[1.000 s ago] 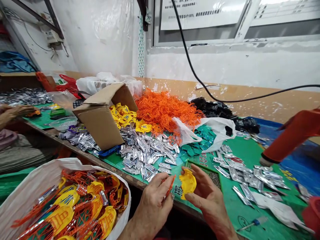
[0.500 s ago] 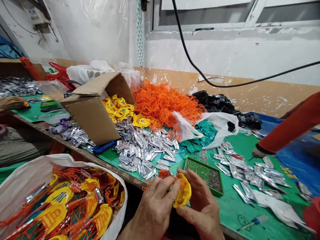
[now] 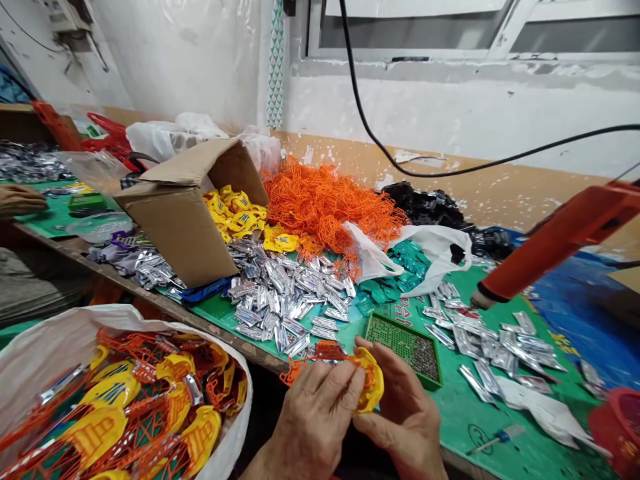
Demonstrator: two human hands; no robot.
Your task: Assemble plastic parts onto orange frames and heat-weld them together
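Observation:
My left hand point(image 3: 315, 413) is closed on an orange plastic lattice frame point(image 3: 330, 350), whose far end sticks out past the fingers. A curved yellow plastic piece point(image 3: 371, 380) lies against the frame's near end. My right hand point(image 3: 400, 407) grips this yellow piece by its rim, thumb below and fingers behind. Both hands are close together at the table's front edge. Just beyond them stands a green tray point(image 3: 407, 350) holding small dark parts, perhaps screws. To the left, a white sack point(image 3: 240, 420) contains several orange-and-yellow assemblies point(image 3: 100, 433).
Silvery pieces point(image 3: 280, 293) are heaped by a cardboard box point(image 3: 175, 230) of yellow parts. Behind lies an orange frame pile point(image 3: 330, 200). An orange cylindrical tool point(image 3: 550, 250) hangs at right, above more silvery pieces. A screwdriver point(image 3: 497, 440) and red container point(image 3: 620, 427) lie nearer; another person's hand point(image 3: 23, 200) is far left.
The orange frame and yellow piece have turned slightly in my hands, and more of the frame shows. The hanging tool has swung left. The view has shifted a little.

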